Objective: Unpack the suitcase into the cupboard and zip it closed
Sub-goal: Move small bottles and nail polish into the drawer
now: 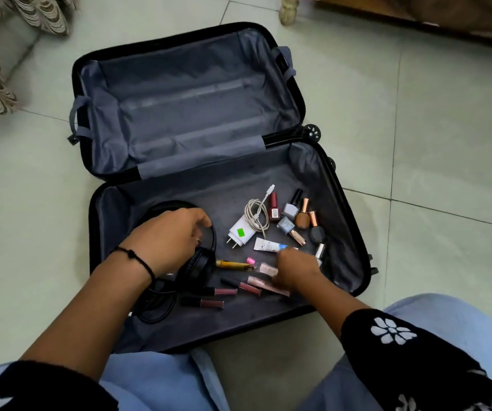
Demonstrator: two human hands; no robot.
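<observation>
While the suitcase (341,203) lies open on the floor (431,137), near half part-loaded, left hand (167,238) grips headphones (197,265); right hand (295,271) blurred over lip glosses (224,291), grip unclear. Zipping pending.

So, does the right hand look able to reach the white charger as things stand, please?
Probably yes: the right hand is close to the white charger, which lies in the open in the suitcase, with only a small white tube between them.
</observation>
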